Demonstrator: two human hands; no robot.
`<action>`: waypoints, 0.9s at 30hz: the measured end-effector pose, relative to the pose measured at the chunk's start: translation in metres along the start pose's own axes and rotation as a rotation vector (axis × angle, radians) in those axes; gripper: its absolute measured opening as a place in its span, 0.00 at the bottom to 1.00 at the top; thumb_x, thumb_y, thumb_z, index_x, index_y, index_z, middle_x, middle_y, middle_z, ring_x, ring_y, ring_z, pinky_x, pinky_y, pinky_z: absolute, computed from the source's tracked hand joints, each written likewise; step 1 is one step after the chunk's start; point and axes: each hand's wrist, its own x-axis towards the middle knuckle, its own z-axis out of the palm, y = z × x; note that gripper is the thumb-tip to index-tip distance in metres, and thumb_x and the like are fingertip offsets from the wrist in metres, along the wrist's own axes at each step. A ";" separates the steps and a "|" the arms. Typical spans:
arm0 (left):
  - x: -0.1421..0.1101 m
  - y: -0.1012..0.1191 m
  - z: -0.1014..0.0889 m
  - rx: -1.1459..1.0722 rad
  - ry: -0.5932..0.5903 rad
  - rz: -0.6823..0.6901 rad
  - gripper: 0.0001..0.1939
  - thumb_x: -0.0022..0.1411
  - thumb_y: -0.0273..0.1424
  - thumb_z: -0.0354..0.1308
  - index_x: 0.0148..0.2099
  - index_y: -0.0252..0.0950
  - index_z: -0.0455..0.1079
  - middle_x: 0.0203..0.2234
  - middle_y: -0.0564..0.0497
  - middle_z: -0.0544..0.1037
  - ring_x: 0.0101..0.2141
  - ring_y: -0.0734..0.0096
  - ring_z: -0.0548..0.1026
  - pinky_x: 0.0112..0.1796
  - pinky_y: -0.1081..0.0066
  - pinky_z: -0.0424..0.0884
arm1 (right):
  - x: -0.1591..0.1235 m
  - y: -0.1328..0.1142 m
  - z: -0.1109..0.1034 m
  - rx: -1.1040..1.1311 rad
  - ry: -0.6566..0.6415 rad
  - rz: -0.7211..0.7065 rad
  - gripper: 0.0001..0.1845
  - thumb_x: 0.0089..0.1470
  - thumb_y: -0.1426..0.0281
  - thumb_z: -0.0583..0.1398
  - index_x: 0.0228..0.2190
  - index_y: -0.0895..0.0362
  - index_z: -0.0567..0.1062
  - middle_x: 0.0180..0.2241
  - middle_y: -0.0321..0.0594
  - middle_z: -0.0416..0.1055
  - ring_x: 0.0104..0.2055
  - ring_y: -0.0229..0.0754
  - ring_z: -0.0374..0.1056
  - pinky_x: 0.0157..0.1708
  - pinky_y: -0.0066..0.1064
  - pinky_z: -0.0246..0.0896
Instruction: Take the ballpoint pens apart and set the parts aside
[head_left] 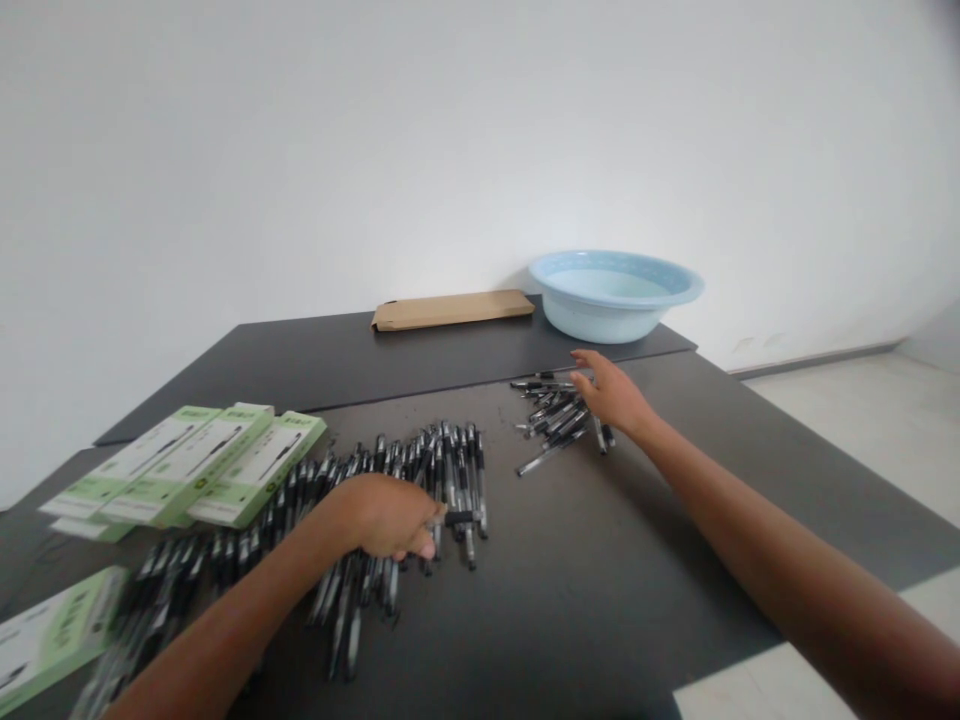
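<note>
My left hand [390,518] is closed with a pen [459,518] held crosswise, its black part sticking out to the right of the fingers. Beneath and around this hand lie many black-and-clear pens [349,610], most of them roughly side by side. My right hand [609,392] hovers at the right edge of a smaller, jumbled heap of pens [555,418], thumb and fingers apart. No pen shows between its fingers. My left forearm hides part of the larger spread of pens.
Green-and-white pen boxes [202,460] lie stacked at the left, and another green-and-white box [56,635] is nearer me. A flat cardboard piece [454,311] and a light blue basin [615,315] stand at the back by the wall. The dark table [570,600] has a seam across it.
</note>
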 end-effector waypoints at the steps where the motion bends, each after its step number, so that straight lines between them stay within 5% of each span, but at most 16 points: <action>1: 0.000 0.000 0.000 0.001 0.004 -0.005 0.19 0.59 0.31 0.52 0.52 0.36 0.70 0.27 0.49 0.80 0.25 0.67 0.74 0.19 0.75 0.57 | -0.002 0.003 -0.005 0.022 0.025 0.017 0.23 0.57 0.63 0.52 0.53 0.54 0.63 0.47 0.45 0.71 0.49 0.49 0.66 0.49 0.39 0.59; 6: 0.000 0.000 0.001 0.017 -0.001 -0.011 0.19 0.59 0.31 0.52 0.53 0.37 0.69 0.26 0.50 0.80 0.25 0.67 0.74 0.19 0.75 0.57 | -0.009 0.050 -0.024 -0.015 0.179 0.273 0.20 0.54 0.63 0.52 0.46 0.58 0.70 0.36 0.47 0.75 0.38 0.49 0.70 0.38 0.37 0.62; 9: 0.001 0.000 0.000 -0.011 -0.014 -0.017 0.21 0.59 0.31 0.51 0.54 0.37 0.68 0.27 0.49 0.81 0.27 0.67 0.75 0.20 0.75 0.58 | -0.010 0.074 -0.027 -0.004 0.177 0.307 0.18 0.53 0.64 0.52 0.43 0.60 0.71 0.30 0.46 0.74 0.33 0.47 0.69 0.34 0.36 0.61; 19: -0.005 -0.003 -0.004 0.097 0.053 -0.055 0.23 0.60 0.35 0.50 0.57 0.35 0.65 0.39 0.41 0.79 0.37 0.55 0.76 0.33 0.67 0.67 | -0.009 0.044 -0.017 -0.001 0.099 0.115 0.14 0.54 0.64 0.53 0.41 0.56 0.71 0.33 0.42 0.75 0.34 0.44 0.69 0.34 0.32 0.61; 27: -0.004 0.004 -0.005 0.144 0.034 -0.083 0.26 0.62 0.34 0.49 0.61 0.33 0.59 0.45 0.34 0.76 0.43 0.49 0.74 0.38 0.61 0.68 | -0.010 0.125 -0.029 -0.208 0.103 0.485 0.19 0.52 0.66 0.52 0.38 0.63 0.75 0.35 0.53 0.75 0.38 0.53 0.70 0.37 0.39 0.62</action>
